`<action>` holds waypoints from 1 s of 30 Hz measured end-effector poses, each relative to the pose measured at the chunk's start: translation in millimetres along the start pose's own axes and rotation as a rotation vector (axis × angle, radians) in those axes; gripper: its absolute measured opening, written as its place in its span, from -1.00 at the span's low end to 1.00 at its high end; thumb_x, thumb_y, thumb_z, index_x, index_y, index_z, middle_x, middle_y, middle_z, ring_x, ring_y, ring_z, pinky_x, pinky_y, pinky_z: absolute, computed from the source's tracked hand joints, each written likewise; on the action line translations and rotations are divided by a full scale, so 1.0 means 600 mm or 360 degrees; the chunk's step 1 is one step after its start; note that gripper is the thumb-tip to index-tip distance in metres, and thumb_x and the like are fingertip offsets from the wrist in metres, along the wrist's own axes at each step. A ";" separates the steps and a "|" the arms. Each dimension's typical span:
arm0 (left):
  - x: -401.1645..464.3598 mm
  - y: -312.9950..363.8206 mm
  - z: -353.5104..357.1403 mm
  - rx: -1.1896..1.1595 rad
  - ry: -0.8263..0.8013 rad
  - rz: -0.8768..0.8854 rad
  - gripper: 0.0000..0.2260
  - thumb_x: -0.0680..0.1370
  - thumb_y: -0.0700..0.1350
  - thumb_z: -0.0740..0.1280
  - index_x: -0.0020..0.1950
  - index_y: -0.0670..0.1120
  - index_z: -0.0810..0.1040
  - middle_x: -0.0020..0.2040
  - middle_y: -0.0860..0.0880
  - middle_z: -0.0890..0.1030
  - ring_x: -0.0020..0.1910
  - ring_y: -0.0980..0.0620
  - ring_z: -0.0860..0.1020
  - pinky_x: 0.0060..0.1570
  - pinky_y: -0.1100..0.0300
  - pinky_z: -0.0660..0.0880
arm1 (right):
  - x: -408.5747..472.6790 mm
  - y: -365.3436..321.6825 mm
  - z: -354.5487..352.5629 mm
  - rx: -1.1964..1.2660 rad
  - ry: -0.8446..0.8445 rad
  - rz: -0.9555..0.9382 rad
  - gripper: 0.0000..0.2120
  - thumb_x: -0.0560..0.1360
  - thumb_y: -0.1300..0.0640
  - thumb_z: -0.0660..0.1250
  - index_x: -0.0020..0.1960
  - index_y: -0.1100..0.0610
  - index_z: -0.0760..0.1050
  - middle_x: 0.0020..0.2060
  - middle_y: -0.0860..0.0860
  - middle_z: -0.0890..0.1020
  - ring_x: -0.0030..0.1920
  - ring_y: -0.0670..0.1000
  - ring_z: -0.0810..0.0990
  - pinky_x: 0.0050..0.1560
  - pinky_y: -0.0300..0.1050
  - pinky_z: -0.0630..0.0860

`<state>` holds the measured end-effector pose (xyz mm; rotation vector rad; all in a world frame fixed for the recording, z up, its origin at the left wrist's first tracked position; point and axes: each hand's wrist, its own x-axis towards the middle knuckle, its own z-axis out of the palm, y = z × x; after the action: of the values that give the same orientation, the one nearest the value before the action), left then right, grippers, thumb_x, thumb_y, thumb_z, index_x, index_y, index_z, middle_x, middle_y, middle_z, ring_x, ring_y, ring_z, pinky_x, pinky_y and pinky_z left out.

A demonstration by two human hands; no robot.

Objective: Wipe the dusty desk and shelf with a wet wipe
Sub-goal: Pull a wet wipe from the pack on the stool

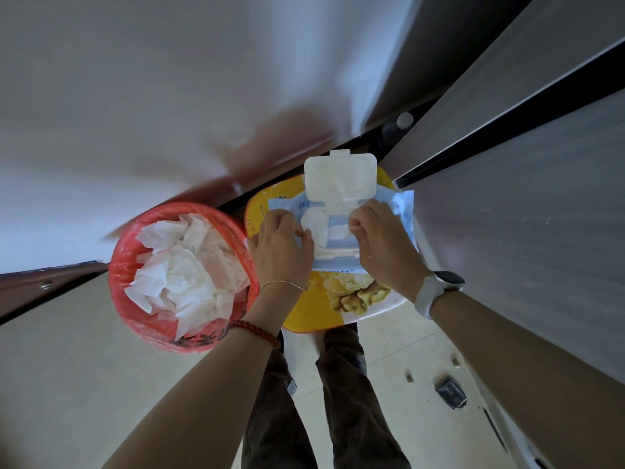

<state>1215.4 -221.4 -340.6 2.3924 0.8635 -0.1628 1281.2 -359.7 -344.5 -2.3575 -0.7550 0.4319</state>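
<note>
Your two bare forearms come up from the bottom of the frame and meet just right of centre. Your left hand [282, 242], with a thin gold chain bracelet [283, 284] at the wrist and a red bead bracelet [257, 331] lower on the forearm, pinches the white wet wipe [316, 225] that pokes out of the pack's opening, thumb and fingertips closed on its left edge. Your right hand [382, 243], wearing a white-strapped smartwatch [439, 286], curls its fingers onto the right side of the opening; whether it pinches the wipe or only presses the film, I cannot tell.

Both hands rest on the flat blue plastic wet-wipe pack [341, 231], whose long axis runs left to right across the frame. Its white hinged plastic lid [340, 177] is flipped open and points toward the top of the frame.

The pack lies on a round yellow stool top with a pale flower print [324, 306]. Just left of the stool, touching its edge, stands a round bin lined with a red plastic bag [135, 265], filled with crumpled white wipes [186, 269]. A grey cabinet panel [524, 214] fills the right side.
</note>
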 end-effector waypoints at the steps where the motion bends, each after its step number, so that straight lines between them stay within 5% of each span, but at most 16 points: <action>1: 0.000 0.002 -0.003 0.0017 -0.0019 -0.0007 -0.92 0.47 -0.16 0.31 -0.16 -0.16 0.47 0.09 -0.07 0.47 0.10 -0.06 0.44 0.08 0.14 0.18 | -0.004 -0.009 -0.012 0.0208 0.0007 0.0060 -0.90 0.45 0.31 0.12 -0.20 0.26 0.38 -0.26 0.10 0.40 -0.25 0.10 0.37 -0.24 -0.06 0.35; 4: 0.001 0.011 -0.015 0.0054 -0.0100 -0.0069 -0.90 0.49 -0.13 0.29 -0.12 -0.17 0.48 0.08 -0.09 0.46 0.08 -0.09 0.45 0.14 0.06 0.22 | -0.001 -0.040 -0.060 0.0584 0.0149 0.0272 -0.83 0.51 0.22 0.08 -0.12 0.29 0.39 -0.22 0.07 0.43 -0.22 -0.07 0.35 -0.15 -0.44 0.31; 6: 0.001 0.026 -0.036 0.0021 -0.0212 -0.0151 -0.84 0.49 -0.09 0.30 -0.01 -0.15 0.48 0.14 -0.10 0.44 0.11 -0.12 0.44 0.20 -0.02 0.28 | 0.006 -0.062 -0.104 0.0677 0.0222 0.0322 -0.83 0.50 0.22 0.08 -0.11 0.29 0.39 -0.23 0.03 0.45 -0.23 -0.16 0.36 -0.13 -0.53 0.30; 11: -0.030 0.090 -0.161 -0.0234 -0.0443 -0.0058 -0.39 0.44 -0.09 0.39 0.41 -0.13 0.20 0.37 -0.17 0.27 0.32 -0.15 0.30 0.25 -0.02 0.32 | 0.001 -0.147 -0.233 0.0788 0.0136 0.0243 -0.91 0.47 0.12 0.09 -0.18 -0.02 0.32 -0.29 -0.15 0.45 -0.27 -0.17 0.41 -0.20 -0.42 0.32; 15: -0.088 0.158 -0.321 -0.0420 -0.0360 0.0086 -0.38 0.43 -0.15 0.40 0.41 -0.13 0.20 0.34 -0.17 0.31 0.31 -0.11 0.32 0.22 0.14 0.26 | -0.016 -0.254 -0.344 0.0758 0.0058 0.0087 -0.88 0.50 0.10 0.13 -0.19 -0.07 0.31 -0.29 -0.10 0.47 -0.26 -0.17 0.44 -0.24 -0.44 0.33; 18: -0.140 0.196 -0.449 -0.0595 -0.0201 0.0160 -0.40 0.41 -0.19 0.44 0.38 -0.13 0.26 0.31 -0.16 0.35 0.29 -0.11 0.37 0.27 0.07 0.33 | -0.020 -0.355 -0.421 0.0642 -0.0035 -0.0034 -0.90 0.56 0.24 0.17 -0.13 0.11 0.36 -0.29 -0.02 0.47 -0.29 -0.13 0.41 -0.25 -0.35 0.32; 21: -0.211 0.213 -0.574 -0.0796 -0.0135 0.0218 -0.29 0.32 -0.06 0.46 0.40 -0.03 0.21 0.28 -0.04 0.34 0.23 0.00 0.38 0.17 0.09 0.39 | -0.029 -0.479 -0.488 0.0480 -0.0151 -0.0270 -0.93 0.56 0.23 0.16 -0.09 0.16 0.38 -0.36 -0.05 0.47 -0.35 -0.20 0.42 -0.32 -0.35 0.31; 25: -0.310 0.199 -0.695 -0.0867 -0.0079 0.0293 -0.19 0.30 -0.03 0.46 0.41 0.13 0.04 0.39 0.10 0.17 0.30 0.13 0.25 0.06 0.40 0.30 | -0.057 -0.650 -0.545 0.0245 -0.0326 -0.0743 -0.77 0.58 0.15 0.13 -0.19 -0.13 0.24 -0.44 -0.01 0.40 -0.46 -0.06 0.31 -0.34 -0.12 0.29; 30: -0.451 0.125 -0.790 -0.0877 0.0165 0.0201 -0.13 0.36 -0.10 0.49 0.45 0.02 -0.03 0.45 0.05 0.10 0.29 0.23 0.14 -0.04 0.68 0.19 | -0.162 -0.856 -0.549 0.0199 -0.0439 -0.1295 -0.84 0.57 0.13 0.14 -0.16 -0.08 0.29 -0.42 -0.11 0.45 -0.42 -0.03 0.42 -0.34 -0.22 0.33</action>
<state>1011.8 -148.1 166.4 1.9367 0.6889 0.2254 1149.2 -238.5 246.7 -1.6908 -1.6553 0.4201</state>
